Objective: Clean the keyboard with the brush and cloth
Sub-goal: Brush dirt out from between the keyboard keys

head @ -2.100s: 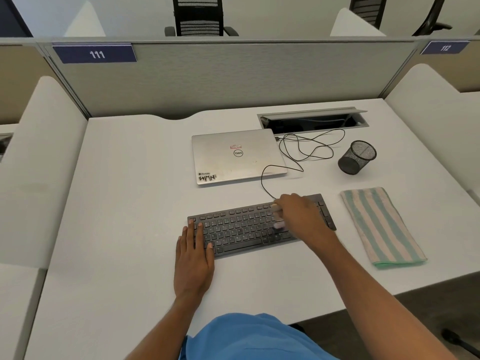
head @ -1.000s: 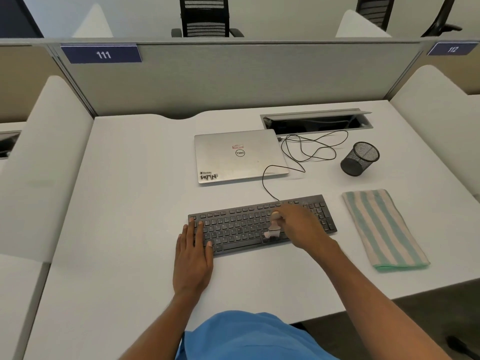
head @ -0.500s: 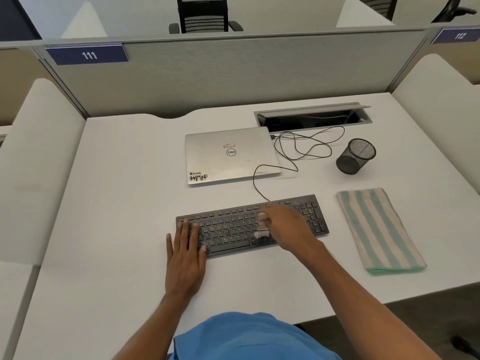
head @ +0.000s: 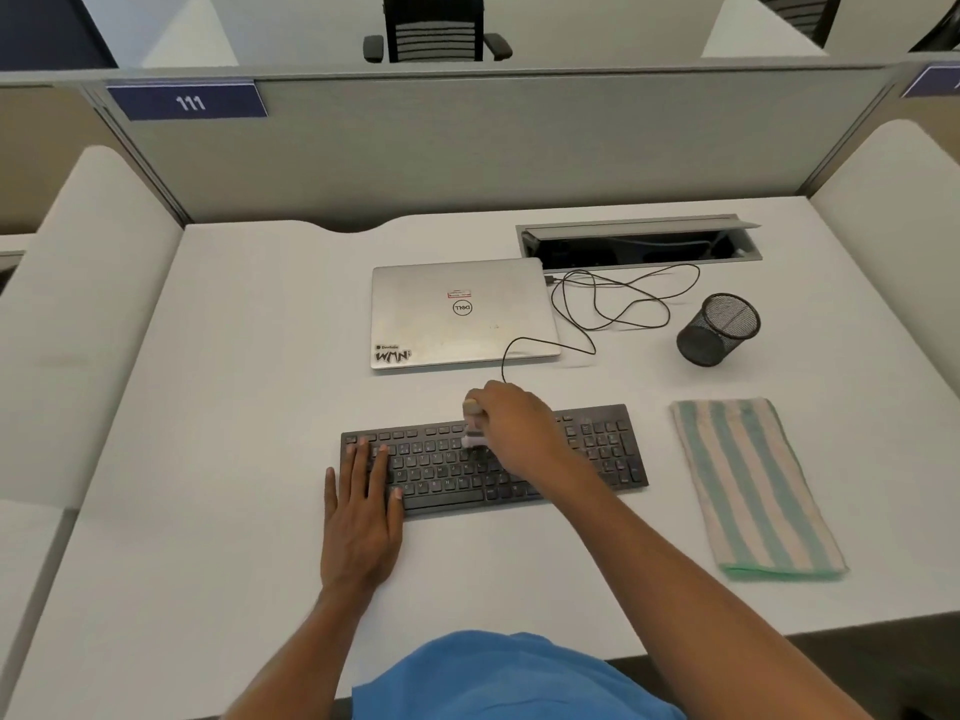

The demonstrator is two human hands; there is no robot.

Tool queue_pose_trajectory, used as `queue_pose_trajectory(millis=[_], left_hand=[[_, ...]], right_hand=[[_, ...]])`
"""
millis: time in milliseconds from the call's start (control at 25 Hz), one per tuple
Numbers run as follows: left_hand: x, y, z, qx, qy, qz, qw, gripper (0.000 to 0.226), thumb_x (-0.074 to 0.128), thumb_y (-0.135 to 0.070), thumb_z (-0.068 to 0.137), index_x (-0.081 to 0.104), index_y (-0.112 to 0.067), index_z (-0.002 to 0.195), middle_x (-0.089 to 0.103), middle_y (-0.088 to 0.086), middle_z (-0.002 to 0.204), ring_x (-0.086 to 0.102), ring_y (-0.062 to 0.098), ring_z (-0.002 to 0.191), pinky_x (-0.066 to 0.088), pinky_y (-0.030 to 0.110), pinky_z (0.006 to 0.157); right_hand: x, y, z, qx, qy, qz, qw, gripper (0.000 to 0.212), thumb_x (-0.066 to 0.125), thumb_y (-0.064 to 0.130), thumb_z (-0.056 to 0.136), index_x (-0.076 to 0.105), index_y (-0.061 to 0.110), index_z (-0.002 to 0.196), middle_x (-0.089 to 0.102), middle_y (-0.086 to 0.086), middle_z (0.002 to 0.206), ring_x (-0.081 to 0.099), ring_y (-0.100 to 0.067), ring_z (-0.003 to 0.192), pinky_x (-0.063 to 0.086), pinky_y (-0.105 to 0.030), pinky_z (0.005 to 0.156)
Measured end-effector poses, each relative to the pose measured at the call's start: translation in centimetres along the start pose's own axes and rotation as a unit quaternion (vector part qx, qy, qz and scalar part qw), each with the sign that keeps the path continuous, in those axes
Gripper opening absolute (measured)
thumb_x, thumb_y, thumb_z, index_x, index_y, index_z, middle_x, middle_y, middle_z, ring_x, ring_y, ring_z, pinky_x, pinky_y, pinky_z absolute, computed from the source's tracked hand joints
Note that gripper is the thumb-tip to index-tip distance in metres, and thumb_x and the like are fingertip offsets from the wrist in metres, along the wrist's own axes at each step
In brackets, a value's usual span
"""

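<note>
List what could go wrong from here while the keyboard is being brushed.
The keyboard's cable trails just behind the right hand holding the brush; a backward stroke could snag it. The left hand pins only the left end of the keyboard, so the free end may pivot. Swept debris could land near the laptop.

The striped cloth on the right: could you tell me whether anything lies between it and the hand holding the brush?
Nothing visible does. The right hand holds the brush on the keyboard; the striped cloth lies flat just right of the keyboard, with only bare desk between them. The mesh cup and cable sit farther back, off that path.
</note>
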State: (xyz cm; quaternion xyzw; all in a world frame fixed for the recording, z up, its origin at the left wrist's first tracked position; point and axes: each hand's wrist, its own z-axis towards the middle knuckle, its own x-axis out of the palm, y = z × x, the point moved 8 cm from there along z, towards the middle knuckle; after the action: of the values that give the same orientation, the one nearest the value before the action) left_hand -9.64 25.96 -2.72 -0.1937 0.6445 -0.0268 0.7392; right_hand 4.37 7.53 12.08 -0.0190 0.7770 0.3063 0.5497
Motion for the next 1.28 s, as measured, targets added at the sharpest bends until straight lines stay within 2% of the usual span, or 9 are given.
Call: queue_pose_trajectory(millis=[160,240,320,400,480,680,880,1000,1280], left_hand=[[0.0,-0.3,0.2,-0.002,0.001,-0.009,1.000,0.063,0.028,-0.039,0.108,0.027,-0.014,0.166,0.016,0.004,0.176,0.005,0.020,0.164,0.011,0.053,0.131],[0.0,-0.2,0.2,-0.005,0.001,-0.012,1.000,0.063,0.029,-0.039,0.107,0.029,-0.014,0.166,0.017,0.005,0.176,0.007,0.021,0.164,0.011,0.053,0.131],[0.1,-0.2,0.0,-0.005,0.002,-0.007,1.000,0.063,0.029,-0.038,0.107,0.028,-0.014,0.166,0.017,0.005,0.176,0.007,0.021,0.164,0.012,0.054,0.131],[0.2,-0.1,0.0,-0.003,0.002,-0.006,1.000,0.063,0.029,-0.038,0.107,0.028,-0.015,0.166,0.016,0.004,0.176,0.006,0.020,0.164,0.012,0.054,0.131],[0.1,-0.2,0.1,-0.005,0.006,-0.007,1.000,0.063,0.029,-0.039,0.108,0.028,-0.015,0.166,0.016,0.004,0.176,0.006,0.020,0.164,0.013,0.053,0.131],[0.2,-0.2,0.0,-0.009,0.011,-0.009,1.000,0.063,0.029,-0.040,0.108,0.026,-0.014,0.166,0.014,0.004,0.176,0.004,0.019,0.164,0.010,0.050,0.132],[0.2,-0.1,0.0,-0.005,0.008,-0.009,1.000,0.063,0.028,-0.040,0.108,0.027,-0.014,0.166,0.013,0.004,0.176,0.004,0.020,0.164,0.009,0.050,0.132],[0.2,-0.1,-0.1,-0.002,0.002,-0.011,1.000,0.063,0.028,-0.040,0.108,0.028,-0.014,0.166,0.015,0.006,0.176,0.006,0.021,0.164,0.010,0.051,0.132],[0.0,-0.1,-0.1,-0.001,-0.004,-0.015,1.000,0.063,0.029,-0.039,0.107,0.032,-0.013,0.164,0.018,0.006,0.175,0.008,0.022,0.163,0.009,0.049,0.132]], right_hand=[[0.8,-1.0,0.2,0.002,0.010,0.006,1.000,0.038,0.056,0.001,0.093,0.045,0.022,0.063,0.051,0.008,0.073,0.054,0.002,0.059,0.046,-0.003,0.060],[0.2,-2.9,0.1,0.032,-0.006,-0.007,0.999,0.036,0.064,0.006,0.091,0.050,0.023,0.063,0.060,0.003,0.071,0.066,-0.005,0.062,0.059,-0.025,0.070],[-0.5,-4.7,-0.3,0.079,-0.006,-0.052,0.995,0.025,0.065,0.006,0.088,0.056,0.021,0.070,0.063,0.003,0.075,0.068,-0.012,0.069,0.059,-0.039,0.071],[-1.6,-5.0,-0.6,0.099,-0.013,-0.097,0.990,0.018,0.061,0.003,0.087,0.059,0.019,0.080,0.064,0.002,0.084,0.066,-0.019,0.076,0.056,-0.037,0.071],[-2.1,-4.4,-0.2,0.106,-0.034,-0.080,0.991,0.010,0.059,0.011,0.093,0.060,0.012,0.084,0.065,-0.003,0.081,0.063,-0.020,0.071,0.050,-0.031,0.060],[0.1,-2.6,0.8,0.147,-0.057,0.019,0.987,0.026,0.049,0.022,0.101,0.055,0.009,0.079,0.058,-0.004,0.076,0.055,-0.018,0.062,0.033,-0.025,0.049],[0.0,-2.7,1.0,0.158,-0.107,0.103,0.976,0.026,0.051,0.021,0.103,0.057,0.009,0.081,0.062,-0.005,0.079,0.058,-0.019,0.068,0.043,-0.031,0.061],[-1.0,-3.1,0.3,0.158,-0.148,0.067,0.974,0.026,0.051,0.021,0.103,0.061,0.006,0.083,0.063,-0.006,0.078,0.061,-0.022,0.068,0.045,-0.033,0.058],[-0.6,-3.2,0.1,0.168,-0.127,0.035,0.977,0.025,0.049,0.019,0.103,0.064,0.004,0.089,0.066,-0.009,0.084,0.064,-0.023,0.072,0.047,-0.032,0.061]])
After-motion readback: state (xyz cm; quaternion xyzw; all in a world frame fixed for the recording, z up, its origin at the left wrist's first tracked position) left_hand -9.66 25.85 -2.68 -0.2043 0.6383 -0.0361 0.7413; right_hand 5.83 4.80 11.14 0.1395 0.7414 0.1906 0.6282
